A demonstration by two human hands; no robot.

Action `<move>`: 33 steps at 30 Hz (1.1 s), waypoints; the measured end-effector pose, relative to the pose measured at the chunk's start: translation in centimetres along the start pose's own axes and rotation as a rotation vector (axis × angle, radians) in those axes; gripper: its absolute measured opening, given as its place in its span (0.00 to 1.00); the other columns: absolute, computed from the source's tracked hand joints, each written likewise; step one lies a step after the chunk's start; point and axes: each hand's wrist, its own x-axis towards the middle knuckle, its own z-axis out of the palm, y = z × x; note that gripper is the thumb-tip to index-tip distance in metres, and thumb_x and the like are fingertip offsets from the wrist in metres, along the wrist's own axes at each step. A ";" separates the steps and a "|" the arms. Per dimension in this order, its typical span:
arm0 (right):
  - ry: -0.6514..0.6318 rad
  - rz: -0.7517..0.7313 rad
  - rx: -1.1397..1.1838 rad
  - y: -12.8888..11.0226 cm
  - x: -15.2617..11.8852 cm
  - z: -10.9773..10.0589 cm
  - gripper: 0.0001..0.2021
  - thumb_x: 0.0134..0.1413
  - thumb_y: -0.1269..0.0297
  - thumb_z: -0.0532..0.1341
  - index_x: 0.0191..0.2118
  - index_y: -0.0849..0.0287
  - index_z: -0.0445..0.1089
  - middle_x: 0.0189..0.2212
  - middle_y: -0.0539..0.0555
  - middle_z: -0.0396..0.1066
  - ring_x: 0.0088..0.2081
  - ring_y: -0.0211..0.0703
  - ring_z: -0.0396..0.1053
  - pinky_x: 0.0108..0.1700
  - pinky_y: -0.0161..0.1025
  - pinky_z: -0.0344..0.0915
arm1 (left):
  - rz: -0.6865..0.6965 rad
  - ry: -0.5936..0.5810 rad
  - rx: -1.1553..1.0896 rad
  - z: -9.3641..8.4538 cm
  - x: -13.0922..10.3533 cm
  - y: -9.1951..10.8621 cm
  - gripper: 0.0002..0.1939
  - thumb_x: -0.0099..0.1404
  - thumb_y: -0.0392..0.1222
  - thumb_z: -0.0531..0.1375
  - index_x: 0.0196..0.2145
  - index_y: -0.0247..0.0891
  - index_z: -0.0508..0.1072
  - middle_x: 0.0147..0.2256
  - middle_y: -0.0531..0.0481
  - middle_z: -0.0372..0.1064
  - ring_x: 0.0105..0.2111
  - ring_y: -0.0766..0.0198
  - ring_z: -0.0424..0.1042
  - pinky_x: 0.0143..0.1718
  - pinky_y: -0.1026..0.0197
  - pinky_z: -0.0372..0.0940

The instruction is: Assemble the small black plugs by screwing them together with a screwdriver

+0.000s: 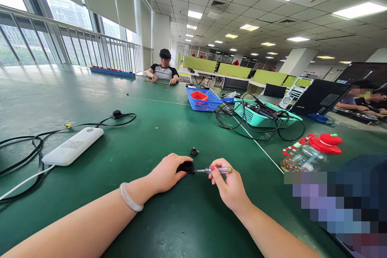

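My left hand [168,173], with a pale bangle on its wrist, grips a small black part [186,167] against the green table [151,221]. A small screwdriver [224,170] with a clear purplish handle lies level in the closed fingers of my right hand [228,185]. Its metal tip points left and meets the right side of the black part. Just beyond the fingers lies a tiny black piece [194,152] on the tabletop. Part of the black part is hidden by my left fingers.
A white power bank [74,146] and black cables lie left. Farther back are a blue basket [204,104] and a teal basket [256,117] with cables. A red-lidded jar [311,157] stands right. A person [165,68] sits across the table.
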 end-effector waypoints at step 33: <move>-0.244 -0.634 -0.374 -1.8 -0.8 0.4 0.04 0.56 0.70 0.55 0.36 0.55 0.65 0.28 0.50 0.69 0.29 0.40 0.63 0.44 0.46 0.66 | 0.017 0.021 -0.012 0.3 0.1 -0.3 0.23 0.61 0.36 0.60 0.54 0.45 0.67 0.50 0.49 0.72 0.50 0.56 0.68 0.56 0.52 0.62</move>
